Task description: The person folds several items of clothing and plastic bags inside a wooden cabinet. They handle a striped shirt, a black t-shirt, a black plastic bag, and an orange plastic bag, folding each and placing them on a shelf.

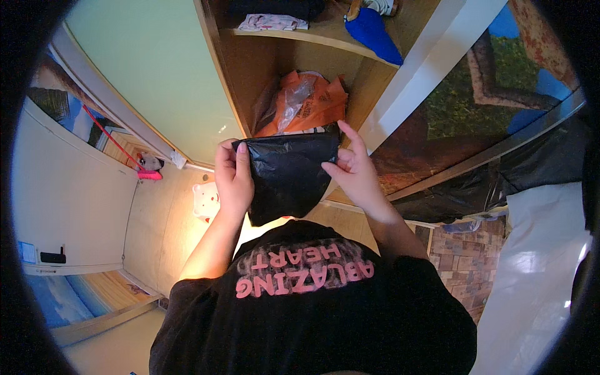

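A black plastic bag [290, 173] hangs before my chest, its top edge drawn nearly straight between my hands. My left hand [234, 176] pinches the upper left corner, thumb in front. At the bag's right edge, my right hand [354, 171] grips with the thumb and bent fingers, while its index finger points up, off the plastic. Just beyond the bag, a crumpled orange plastic bag [323, 103] with printing and a clear plastic piece [297, 96] lie in a wooden cabinet compartment [248, 61]. The black bag hides the lower front of that compartment.
The shelf [323, 40] above holds folded cloth [274, 22] and a blue cloth item [372, 35] hanging over its edge. A pale green panel [145, 61] stands left of the compartment. On the floor are a pink broom [150, 175] and a white box-like item [206, 201].
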Motion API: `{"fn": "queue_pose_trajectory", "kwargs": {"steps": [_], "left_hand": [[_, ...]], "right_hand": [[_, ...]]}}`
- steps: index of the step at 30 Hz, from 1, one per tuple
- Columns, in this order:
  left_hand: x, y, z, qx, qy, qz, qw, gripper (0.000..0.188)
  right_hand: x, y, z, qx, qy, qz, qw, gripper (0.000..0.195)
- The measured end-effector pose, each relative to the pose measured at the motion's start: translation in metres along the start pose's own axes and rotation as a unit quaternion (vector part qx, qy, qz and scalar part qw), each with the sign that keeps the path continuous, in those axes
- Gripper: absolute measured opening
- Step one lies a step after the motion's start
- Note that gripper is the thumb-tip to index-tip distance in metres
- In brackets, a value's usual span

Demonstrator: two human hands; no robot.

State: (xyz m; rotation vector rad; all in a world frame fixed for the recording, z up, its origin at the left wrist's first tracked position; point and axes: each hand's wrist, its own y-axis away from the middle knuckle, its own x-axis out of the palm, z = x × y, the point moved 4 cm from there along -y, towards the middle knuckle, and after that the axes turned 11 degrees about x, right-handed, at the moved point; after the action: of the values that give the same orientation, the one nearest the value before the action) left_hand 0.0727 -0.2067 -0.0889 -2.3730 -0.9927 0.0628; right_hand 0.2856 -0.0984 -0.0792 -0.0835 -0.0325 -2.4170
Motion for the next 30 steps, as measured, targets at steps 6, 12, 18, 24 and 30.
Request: {"fn": "queue_pose_trajectory", "kwargs": {"steps": [6,12,18,24,30], "left_hand": [[0.006,0.005,-0.003,-0.319,0.265,0.075,0.907,0.022],[-0.002,0.006,0.008,-0.257,0.199,0.127,0.937,0.026],[0.008,0.001,-0.014,-0.219,0.188,0.083,0.954,0.033],[0.0,0.003,-0.005,-0.133,0.086,0.146,0.976,0.029],[-0.001,0.002,-0.006,-0.088,0.003,0.135,0.987,0.022]], "right_hand": [[-0.012,-0.005,0.006,-0.036,-0.024,-0.035,0.998,0.072],[-0.02,-0.005,0.013,-0.042,-0.022,-0.06,0.997,0.067],[-0.021,-0.008,0.016,-0.039,-0.031,-0.071,0.996,0.064],[-0.024,-0.01,0.008,0.001,-0.031,-0.05,0.998,0.072],[-0.01,-0.007,0.015,0.013,-0.064,0.006,0.998,0.081]]}}
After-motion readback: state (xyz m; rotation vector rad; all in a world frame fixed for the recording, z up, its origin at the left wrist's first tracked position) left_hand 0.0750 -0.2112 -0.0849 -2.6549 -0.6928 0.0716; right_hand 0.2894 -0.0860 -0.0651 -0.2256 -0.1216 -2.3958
